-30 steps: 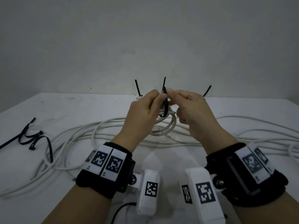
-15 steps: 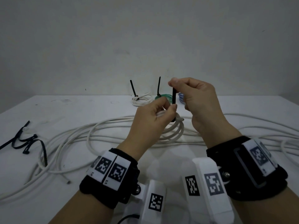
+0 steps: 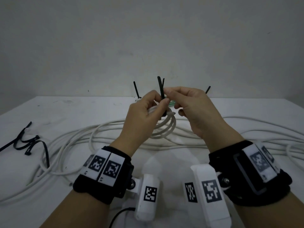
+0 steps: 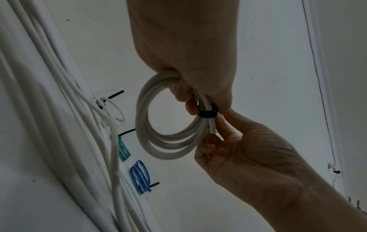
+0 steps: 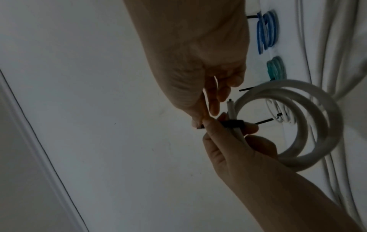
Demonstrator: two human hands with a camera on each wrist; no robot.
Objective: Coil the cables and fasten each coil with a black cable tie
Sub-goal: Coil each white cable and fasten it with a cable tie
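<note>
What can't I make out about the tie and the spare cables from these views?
- Tie head and lock of the black cable tie: covered by the left hand fingers in every view.
- Right hand grip on the tail: head view, hidden behind the knuckles; right wrist view too dark.
- Loose white cables: cut off by the frame edges.

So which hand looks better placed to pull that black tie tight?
Probably the right hand: it pinches the black tie tail, while the left hand holds the white coil.
</note>
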